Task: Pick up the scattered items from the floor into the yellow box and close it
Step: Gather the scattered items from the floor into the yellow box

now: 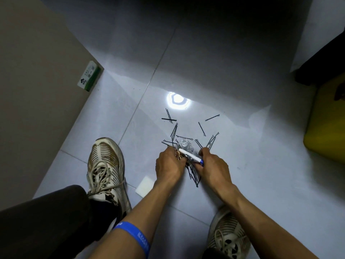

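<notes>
Several black hairpins (202,128) lie scattered on the grey tiled floor in front of me. A white marker with a blue cap (190,155) and a crumpled clear plastic wrapper (185,143) lie between my hands. My left hand (169,164) is curled round a bunch of small pins and clips. My right hand (212,166) grips the marker's blue end together with some hairpins on the floor. The yellow box (325,126) stands at the right edge, partly cut off; whether it stands open or closed cannot be made out.
My two sneakers (107,169) flank the pile on the floor. A small white square pad (145,186) lies beside my left forearm. A beige cabinet side (37,81) with a green label runs along the left. Dark furniture stands behind the box.
</notes>
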Action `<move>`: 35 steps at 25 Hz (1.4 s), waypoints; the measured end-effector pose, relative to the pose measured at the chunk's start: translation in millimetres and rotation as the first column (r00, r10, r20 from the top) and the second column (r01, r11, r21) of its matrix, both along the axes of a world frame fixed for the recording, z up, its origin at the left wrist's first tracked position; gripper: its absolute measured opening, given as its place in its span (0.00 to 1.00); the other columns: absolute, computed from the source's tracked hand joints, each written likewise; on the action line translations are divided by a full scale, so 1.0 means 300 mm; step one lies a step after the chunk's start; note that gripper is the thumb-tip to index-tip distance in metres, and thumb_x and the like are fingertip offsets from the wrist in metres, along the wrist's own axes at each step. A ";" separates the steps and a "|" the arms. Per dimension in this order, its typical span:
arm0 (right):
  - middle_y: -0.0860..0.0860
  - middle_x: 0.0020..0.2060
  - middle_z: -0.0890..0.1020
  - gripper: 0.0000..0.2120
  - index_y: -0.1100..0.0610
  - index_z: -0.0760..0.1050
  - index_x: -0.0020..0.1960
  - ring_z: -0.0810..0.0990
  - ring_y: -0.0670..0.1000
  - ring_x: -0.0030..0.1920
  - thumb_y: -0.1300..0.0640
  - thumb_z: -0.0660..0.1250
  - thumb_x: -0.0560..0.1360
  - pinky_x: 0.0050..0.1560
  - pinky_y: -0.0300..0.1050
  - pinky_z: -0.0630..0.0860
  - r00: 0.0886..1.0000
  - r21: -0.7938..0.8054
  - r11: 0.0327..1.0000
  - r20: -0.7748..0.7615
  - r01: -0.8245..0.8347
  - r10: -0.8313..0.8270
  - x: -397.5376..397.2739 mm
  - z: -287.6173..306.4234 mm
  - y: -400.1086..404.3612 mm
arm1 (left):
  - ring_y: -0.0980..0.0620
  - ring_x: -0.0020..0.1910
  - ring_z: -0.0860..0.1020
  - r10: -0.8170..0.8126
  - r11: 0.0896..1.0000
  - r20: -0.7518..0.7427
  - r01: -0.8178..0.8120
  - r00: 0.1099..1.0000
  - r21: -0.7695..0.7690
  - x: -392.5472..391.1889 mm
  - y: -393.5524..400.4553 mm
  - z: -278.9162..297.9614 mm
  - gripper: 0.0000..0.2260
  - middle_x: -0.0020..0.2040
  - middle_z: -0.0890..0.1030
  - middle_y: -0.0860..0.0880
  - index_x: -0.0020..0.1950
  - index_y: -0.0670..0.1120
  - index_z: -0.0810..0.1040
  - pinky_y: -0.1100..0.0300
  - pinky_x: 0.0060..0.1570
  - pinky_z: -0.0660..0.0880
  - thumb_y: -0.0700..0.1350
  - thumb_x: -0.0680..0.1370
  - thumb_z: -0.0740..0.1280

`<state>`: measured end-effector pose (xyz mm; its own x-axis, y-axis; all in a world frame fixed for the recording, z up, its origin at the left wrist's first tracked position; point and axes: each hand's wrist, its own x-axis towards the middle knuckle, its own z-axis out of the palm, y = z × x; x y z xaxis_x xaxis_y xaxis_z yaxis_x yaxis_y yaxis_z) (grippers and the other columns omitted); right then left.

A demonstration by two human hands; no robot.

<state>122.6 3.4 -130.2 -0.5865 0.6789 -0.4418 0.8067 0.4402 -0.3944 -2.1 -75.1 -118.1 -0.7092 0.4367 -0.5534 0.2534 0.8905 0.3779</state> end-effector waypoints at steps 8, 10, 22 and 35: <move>0.48 0.30 0.75 0.12 0.54 0.71 0.36 0.75 0.53 0.32 0.46 0.69 0.67 0.28 0.41 0.64 0.975 -0.217 0.964 0.190 0.156 -0.115 -0.071 0.006 0.019 | 0.46 0.35 0.76 0.115 0.992 0.088 -0.120 0.989 0.046 -0.013 -0.030 0.012 0.09 0.33 0.78 0.51 0.36 0.48 0.74 0.58 0.33 0.68 0.50 0.72 0.67; 0.49 0.28 0.74 0.11 0.57 0.71 0.33 0.73 0.52 0.30 0.51 0.67 0.68 0.28 0.41 0.65 0.994 -0.343 0.935 0.096 0.088 -0.058 -0.057 0.009 0.019 | 0.50 0.32 0.74 0.127 0.988 0.117 -0.136 0.985 0.071 -0.027 -0.052 0.029 0.11 0.30 0.76 0.52 0.33 0.48 0.73 0.58 0.30 0.66 0.52 0.72 0.66; 0.59 0.27 0.76 0.13 0.66 0.73 0.43 0.70 0.52 0.25 0.63 0.60 0.61 0.23 0.40 0.64 0.185 -0.879 0.334 -0.286 0.341 -0.940 0.298 0.588 0.251 | 0.52 0.26 0.76 -0.060 0.816 0.636 -0.329 0.769 0.475 0.188 0.317 0.530 0.09 0.33 0.81 0.45 0.41 0.40 0.81 0.62 0.27 0.69 0.34 0.75 0.61; 0.52 0.62 0.78 0.21 0.55 0.74 0.67 0.76 0.56 0.61 0.47 0.61 0.77 0.58 0.51 0.71 0.401 -0.272 0.537 -0.426 0.798 -0.811 0.707 0.839 0.745 | 0.46 0.74 0.64 -0.394 0.834 0.487 0.080 0.780 0.546 0.578 0.808 0.736 0.27 0.77 0.64 0.48 0.78 0.50 0.62 0.50 0.72 0.63 0.58 0.81 0.60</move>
<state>334.6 226.8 121.5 0.1084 0.9425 -0.3161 0.4980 -0.3267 -0.8033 171.5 167.4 102.7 -0.1743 0.8575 -0.4840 0.0345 0.4965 0.8673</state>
